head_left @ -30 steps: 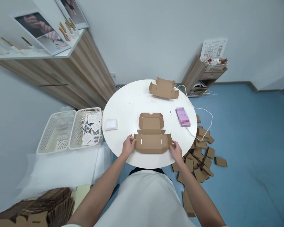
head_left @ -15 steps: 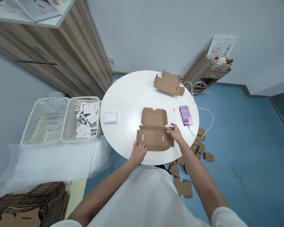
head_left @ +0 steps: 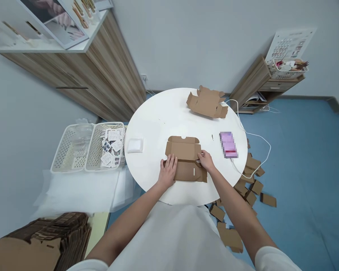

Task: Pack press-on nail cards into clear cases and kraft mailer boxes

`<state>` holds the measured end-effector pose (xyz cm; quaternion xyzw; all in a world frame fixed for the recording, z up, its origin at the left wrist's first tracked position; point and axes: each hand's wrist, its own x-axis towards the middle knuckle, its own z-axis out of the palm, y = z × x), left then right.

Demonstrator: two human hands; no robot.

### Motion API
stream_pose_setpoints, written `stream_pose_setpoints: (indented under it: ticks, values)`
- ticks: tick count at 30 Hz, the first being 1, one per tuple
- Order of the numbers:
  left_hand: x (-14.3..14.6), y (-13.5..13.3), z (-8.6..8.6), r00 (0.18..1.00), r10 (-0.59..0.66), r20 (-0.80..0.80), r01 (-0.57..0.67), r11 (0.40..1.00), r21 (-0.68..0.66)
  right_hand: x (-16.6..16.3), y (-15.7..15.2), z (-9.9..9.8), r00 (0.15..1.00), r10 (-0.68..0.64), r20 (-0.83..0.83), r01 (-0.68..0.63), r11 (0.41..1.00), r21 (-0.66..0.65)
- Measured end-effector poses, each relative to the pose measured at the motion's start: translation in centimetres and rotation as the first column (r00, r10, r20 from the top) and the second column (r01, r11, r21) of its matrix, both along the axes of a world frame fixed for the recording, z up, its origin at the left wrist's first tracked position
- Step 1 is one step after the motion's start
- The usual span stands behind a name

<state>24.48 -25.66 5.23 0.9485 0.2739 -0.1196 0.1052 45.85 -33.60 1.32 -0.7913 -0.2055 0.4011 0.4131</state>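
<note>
A flat brown cardboard box blank (head_left: 185, 158) lies on the near part of the round white table (head_left: 158, 124). My left hand (head_left: 168, 172) rests on its left end, fingers stretched out flat and pressing down. At the middle fold on the blank's right side, my right hand (head_left: 205, 159) has its fingers curled onto a side flap. A second, partly folded cardboard blank (head_left: 206, 102) lies at the table's far edge.
A small white packet (head_left: 135, 145) and a pink phone (head_left: 228, 144) with a white cable lie on the table. Two white baskets (head_left: 87, 148) stand to the left. Cardboard pieces (head_left: 250, 180) litter the blue floor on the right. A stack of cardboard blanks (head_left: 42, 241) sits lower left.
Both hands left the blank's outer ends and moved inward. My left hand now lies flat on the blank; my right hand reached the middle fold on the right.
</note>
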Motion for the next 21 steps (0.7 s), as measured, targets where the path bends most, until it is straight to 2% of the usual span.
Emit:
stream_pose_setpoints:
  ticks: [3, 5, 6, 8, 9, 11, 12, 13, 14, 17, 19, 21]
  values:
    - [0.4, 0.4, -0.3, 0.996, -0.060, -0.069, 0.062, 0.998, 0.031, -0.6, -0.7, 0.8, 0.992, 0.119, 0.051, -0.115, 0.990, -0.078]
    - [0.2, 0.5, -0.6, 0.993, -0.079, -0.089, 0.083, 0.995, 0.047, -1.3, -1.2, 1.7, 0.954, 0.176, 0.241, -0.140, 0.977, -0.161]
    - [0.0, 0.4, -0.7, 0.993, -0.083, -0.089, 0.088, 0.995, 0.052, -1.8, -1.6, 2.2, 0.902, 0.217, 0.373, -0.152, 0.969, -0.196]
    - [-0.5, 0.3, -0.8, 0.994, -0.087, -0.071, 0.091, 0.994, 0.056, -3.1, -2.4, 3.1, 0.719, 0.357, 0.597, -0.244, 0.933, -0.264]
    - [-0.7, 0.3, -0.9, 0.994, -0.088, -0.057, 0.091, 0.994, 0.053, -3.9, -2.9, 3.4, 0.608, 0.454, 0.651, -0.336, 0.890, -0.307]
    - [-1.0, 0.2, -1.0, 0.996, -0.088, -0.030, 0.089, 0.995, 0.036, -5.7, -3.7, 3.6, 0.402, 0.635, 0.659, -0.518, 0.752, -0.409]
    - [-1.0, 0.2, -1.0, 0.996, -0.088, -0.017, 0.088, 0.996, 0.023, -6.6, -4.1, 3.5, 0.331, 0.688, 0.646, -0.560, 0.694, -0.452]
    - [-1.1, 0.2, -0.9, 0.996, -0.090, -0.004, 0.090, 0.996, 0.008, -7.4, -4.3, 3.3, 0.290, 0.716, 0.635, -0.568, 0.663, -0.488]
    - [-1.2, 0.3, -0.9, 0.996, -0.094, 0.010, 0.094, 0.996, -0.008, -8.2, -4.5, 2.9, 0.271, 0.728, 0.630, -0.555, 0.653, -0.516]
    - [-2.4, 0.4, -0.7, 0.996, -0.054, 0.077, 0.059, 0.996, -0.064, -9.8, -4.5, 1.9, 0.296, 0.717, 0.631, -0.467, 0.685, -0.559]
    - [-4.3, 0.4, -0.9, 0.989, 0.099, 0.111, -0.085, 0.989, -0.122, -10.4, -4.3, 1.5, 0.325, 0.709, 0.626, -0.431, 0.700, -0.569]
    - [-6.8, 0.4, -1.5, 0.935, 0.340, 0.098, -0.315, 0.925, -0.211, -10.8, -4.3, 1.4, 0.347, 0.709, 0.613, -0.424, 0.702, -0.572]
